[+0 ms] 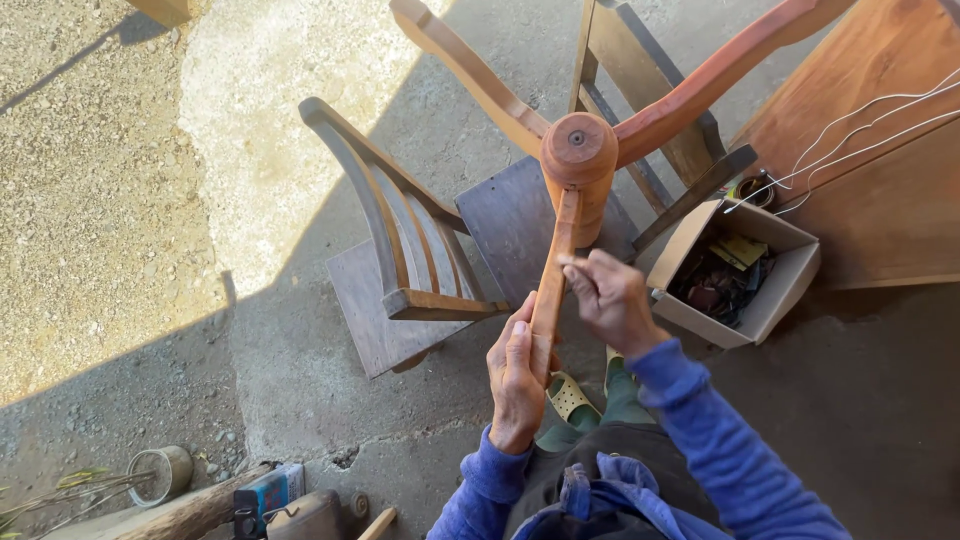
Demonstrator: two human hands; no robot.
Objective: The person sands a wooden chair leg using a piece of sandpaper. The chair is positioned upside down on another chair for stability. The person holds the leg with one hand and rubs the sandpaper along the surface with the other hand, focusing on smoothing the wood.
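Observation:
A wooden pedestal base stands upside down in front of me, with a round central post (579, 150) and three curved legs spreading from it. My left hand (516, 378) grips the lower end of the near leg (553, 280) from the left side. My right hand (610, 298) rests against the same leg higher up, with fingers pinched together at its right edge; anything between them is too small to tell. The other two legs reach away up-left (465, 72) and up-right (715, 78).
Two wooden chairs (400, 260) stand under the base on the concrete floor. A cardboard box (770, 295) with dark scraps sits at right beside a wooden board (880, 150) with thin wires. A tin (165, 470) and a small box (268, 492) lie lower left.

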